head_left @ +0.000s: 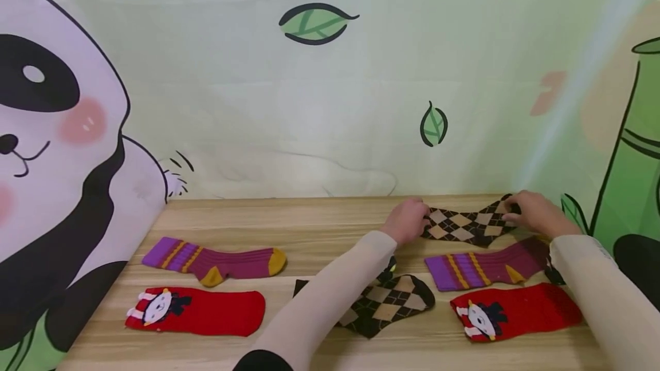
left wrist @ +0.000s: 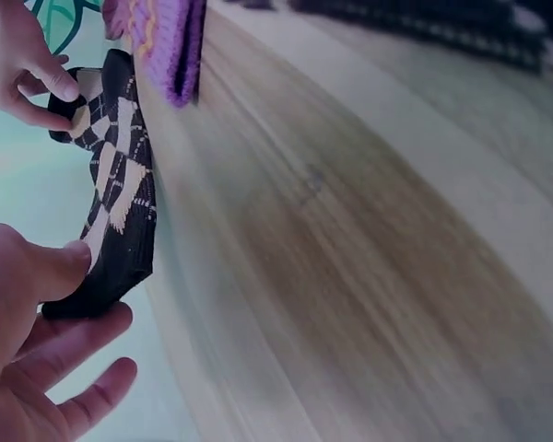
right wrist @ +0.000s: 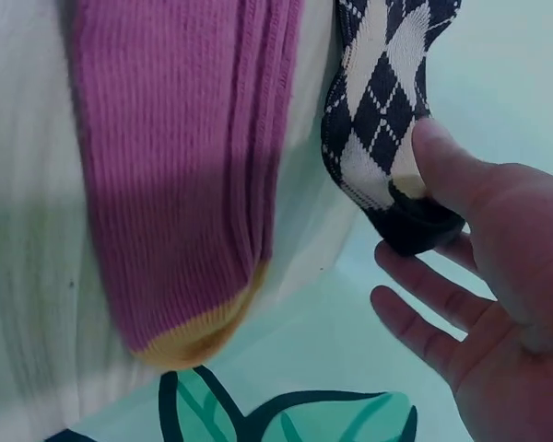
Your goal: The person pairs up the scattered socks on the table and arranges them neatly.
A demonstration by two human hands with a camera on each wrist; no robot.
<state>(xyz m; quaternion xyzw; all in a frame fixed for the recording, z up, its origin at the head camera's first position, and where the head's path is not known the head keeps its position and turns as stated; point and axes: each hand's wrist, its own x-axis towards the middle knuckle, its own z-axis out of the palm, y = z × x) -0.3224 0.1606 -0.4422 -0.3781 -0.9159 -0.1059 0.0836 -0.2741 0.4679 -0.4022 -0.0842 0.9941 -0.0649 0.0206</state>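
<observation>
An argyle sock in black, tan and cream (head_left: 464, 225) lies stretched sideways at the table's back right. My left hand (head_left: 406, 221) pinches its cuff end between thumb and fingers, the other fingers spread in the left wrist view (left wrist: 46, 341). My right hand (head_left: 541, 214) pinches the toe end; in the right wrist view the thumb of that hand (right wrist: 525, 276) lies on the sock (right wrist: 382, 110). A second argyle sock (head_left: 387, 305) lies nearer the front, partly covered by my left forearm.
A purple sock with yellow heel (head_left: 484, 265) and a red sock (head_left: 521, 311) lie at the right, partly beside my right sleeve. Another purple sock (head_left: 232, 264) and red sock (head_left: 222, 312) lie at the left. Something dark with yellow-green shows beside my left forearm. A printed cloth hangs behind.
</observation>
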